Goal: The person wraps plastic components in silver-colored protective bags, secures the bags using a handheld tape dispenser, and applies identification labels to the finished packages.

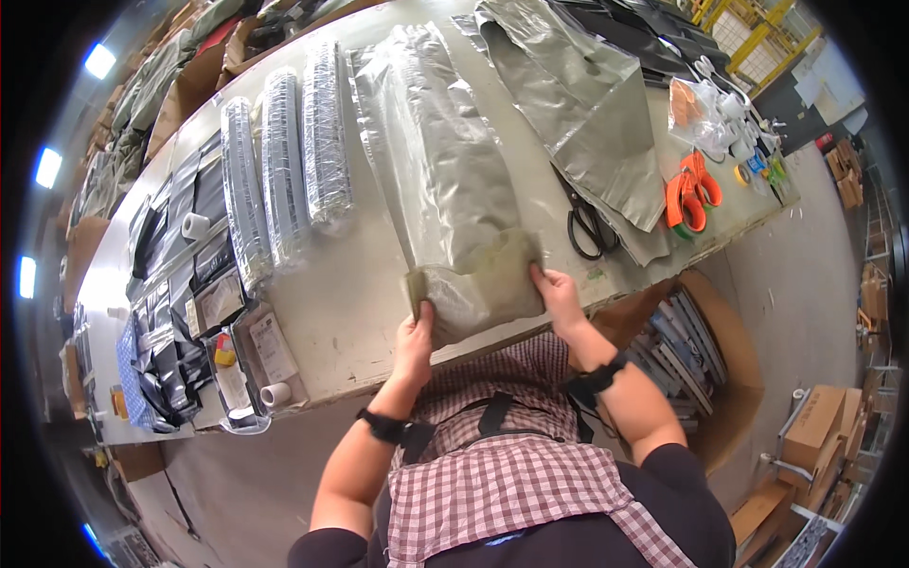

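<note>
A long silvery-grey plastic bag (445, 180) lies lengthwise on the table, its near end at the table's front edge. That end is turned back in a greenish, see-through fold. My left hand (414, 343) pinches the left corner of the fold, thumb on top. On the right corner, my right hand (559, 299) grips the film between thumb and fingers. A long bundle seems to lie inside the bag; its kind cannot be made out. Right of the bag rest black-handled scissors (589, 232), partly under another large grey plastic sheet (587, 114).
Several film-wrapped long bundles (327, 142) lie to the left. Beyond them are black packets and a small bin (260, 355) with a paper roll (276, 394). Orange tape dispensers (693, 196) stand at the right. Below the table edge is an open cardboard box (739, 379) of flat pieces.
</note>
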